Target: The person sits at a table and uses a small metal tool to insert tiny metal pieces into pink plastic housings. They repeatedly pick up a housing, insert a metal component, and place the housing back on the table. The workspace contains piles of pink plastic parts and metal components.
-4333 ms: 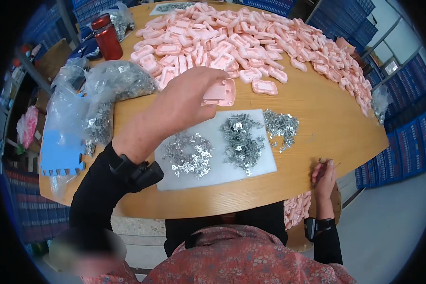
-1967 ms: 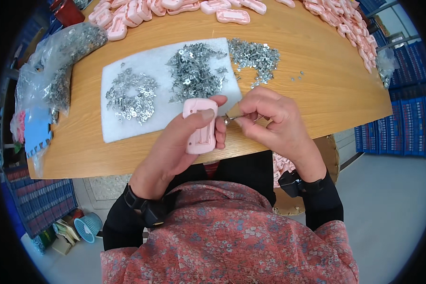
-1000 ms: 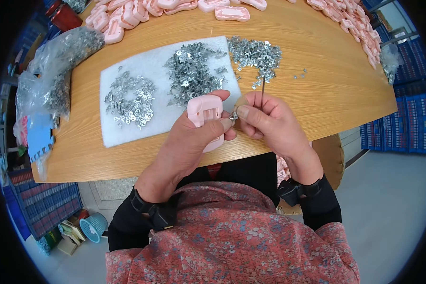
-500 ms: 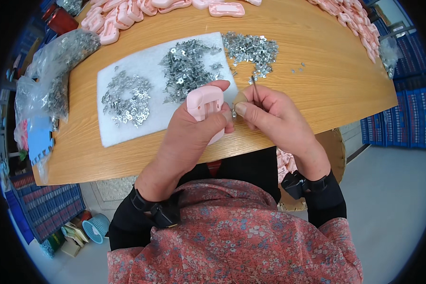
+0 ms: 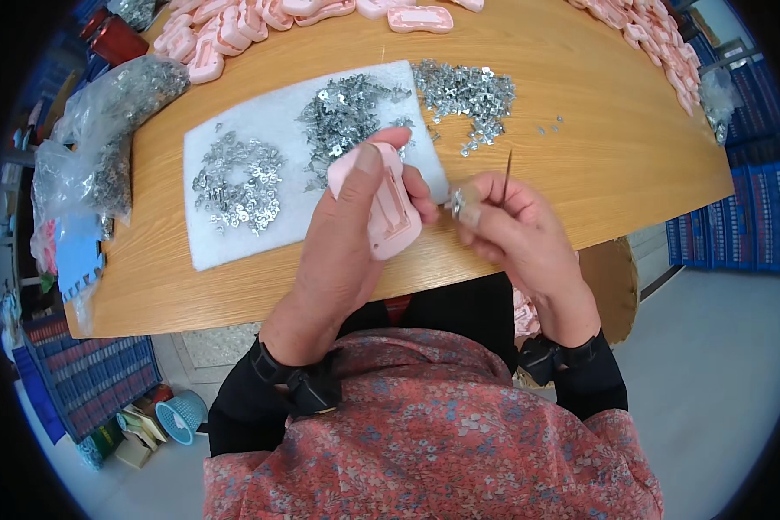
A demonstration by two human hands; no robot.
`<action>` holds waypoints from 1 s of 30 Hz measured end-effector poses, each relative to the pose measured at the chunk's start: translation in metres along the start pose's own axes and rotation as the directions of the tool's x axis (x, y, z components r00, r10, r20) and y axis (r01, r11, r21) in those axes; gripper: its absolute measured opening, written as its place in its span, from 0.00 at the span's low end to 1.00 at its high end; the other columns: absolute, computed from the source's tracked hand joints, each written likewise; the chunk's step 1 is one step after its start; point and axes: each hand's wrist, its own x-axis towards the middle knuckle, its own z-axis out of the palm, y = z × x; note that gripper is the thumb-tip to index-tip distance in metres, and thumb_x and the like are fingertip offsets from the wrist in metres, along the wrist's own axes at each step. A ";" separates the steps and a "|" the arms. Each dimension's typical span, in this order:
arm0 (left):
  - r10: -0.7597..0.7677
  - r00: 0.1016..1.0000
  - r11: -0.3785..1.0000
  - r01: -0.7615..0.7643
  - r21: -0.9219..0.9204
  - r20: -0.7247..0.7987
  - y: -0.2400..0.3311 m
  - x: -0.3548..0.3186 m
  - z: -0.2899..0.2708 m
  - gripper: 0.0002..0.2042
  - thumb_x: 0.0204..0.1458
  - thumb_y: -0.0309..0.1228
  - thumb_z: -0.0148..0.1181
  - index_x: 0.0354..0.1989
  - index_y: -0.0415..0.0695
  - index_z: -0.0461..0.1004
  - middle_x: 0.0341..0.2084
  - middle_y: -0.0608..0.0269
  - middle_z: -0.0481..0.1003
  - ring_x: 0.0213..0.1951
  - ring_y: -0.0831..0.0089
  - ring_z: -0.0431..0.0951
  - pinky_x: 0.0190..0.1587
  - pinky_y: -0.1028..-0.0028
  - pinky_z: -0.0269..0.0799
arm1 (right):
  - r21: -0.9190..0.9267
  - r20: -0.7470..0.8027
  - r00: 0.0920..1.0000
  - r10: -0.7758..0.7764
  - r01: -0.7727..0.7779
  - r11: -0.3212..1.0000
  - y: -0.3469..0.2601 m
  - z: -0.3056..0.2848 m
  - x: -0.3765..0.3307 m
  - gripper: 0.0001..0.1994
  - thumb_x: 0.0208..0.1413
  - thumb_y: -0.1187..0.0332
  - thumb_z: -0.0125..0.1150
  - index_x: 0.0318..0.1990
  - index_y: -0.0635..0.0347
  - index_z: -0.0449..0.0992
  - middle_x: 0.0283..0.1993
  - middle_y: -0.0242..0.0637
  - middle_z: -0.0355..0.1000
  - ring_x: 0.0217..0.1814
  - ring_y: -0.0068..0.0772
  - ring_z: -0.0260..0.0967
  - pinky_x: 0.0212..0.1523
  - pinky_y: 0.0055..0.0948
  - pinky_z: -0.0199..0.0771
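Observation:
My left hand (image 5: 342, 212) is closed round a pink plastic casing (image 5: 396, 217), the thumb lying along its side. The casing is tilted, with its long recess showing. Just right of it, apart from the casing, my right hand (image 5: 524, 221) pinches small shiny metal parts (image 5: 457, 204) between thumb and forefinger; their exact shape is blurred. A thin dark pointed tool (image 5: 508, 173) sticks up from the same hand's fingers. Beyond the hands, a white padded mat (image 5: 290, 113) bears a heap of dark metal parts (image 5: 347, 108) and a spread of flat metal pieces (image 5: 243, 186).
More metal parts (image 5: 472, 95) lie on the wooden table (image 5: 598, 173) right of the mat. Pink casings (image 5: 243, 26) are piled at the far edge, others (image 5: 641, 35) at far right. Clear bags of metal parts (image 5: 95, 147) and a red jar (image 5: 113, 39) stand left.
My left hand has turned the casing, so it now tilts the other way. My right hand has drawn away to the right with the metal parts and the pointed tool.

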 end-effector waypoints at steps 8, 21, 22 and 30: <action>0.251 0.967 0.940 -0.255 0.227 0.044 -0.006 -0.001 0.010 0.33 0.65 0.61 0.35 0.59 0.41 0.65 0.49 0.52 0.73 0.49 0.67 0.73 0.54 0.66 0.71 | 0.251 0.261 0.965 0.004 -0.072 0.965 0.017 0.007 -0.002 0.05 0.62 0.71 0.59 0.43 0.60 0.73 0.36 0.28 0.71 0.29 0.13 0.60 0.28 0.14 0.59; -0.504 0.856 0.859 0.483 0.168 0.116 0.027 -0.018 0.000 0.23 0.68 0.41 0.45 0.66 0.42 0.64 0.47 0.61 0.75 0.44 0.73 0.77 0.43 0.74 0.76 | -0.454 0.430 0.878 -0.212 0.413 0.790 -0.020 -0.015 -0.007 0.04 0.53 0.76 0.60 0.37 0.62 0.74 0.44 0.30 0.70 0.34 0.16 0.61 0.32 0.20 0.62; -0.496 0.863 0.867 0.486 0.106 0.100 0.024 -0.016 -0.001 0.23 0.68 0.41 0.44 0.66 0.42 0.64 0.47 0.61 0.75 0.43 0.73 0.77 0.42 0.73 0.76 | -0.416 0.347 0.911 -0.224 0.363 0.834 -0.019 -0.014 -0.008 0.04 0.54 0.76 0.61 0.37 0.62 0.74 0.43 0.30 0.70 0.34 0.16 0.61 0.32 0.19 0.62; -0.407 0.903 0.910 0.414 -0.026 0.135 0.011 -0.003 -0.015 0.28 0.67 0.46 0.37 0.69 0.39 0.58 0.44 0.51 0.76 0.37 0.66 0.79 0.37 0.68 0.77 | -0.515 -0.009 0.886 -0.464 0.393 0.761 0.002 -0.004 0.001 0.04 0.57 0.74 0.62 0.37 0.62 0.73 0.35 0.23 0.67 0.32 0.10 0.59 0.32 0.15 0.59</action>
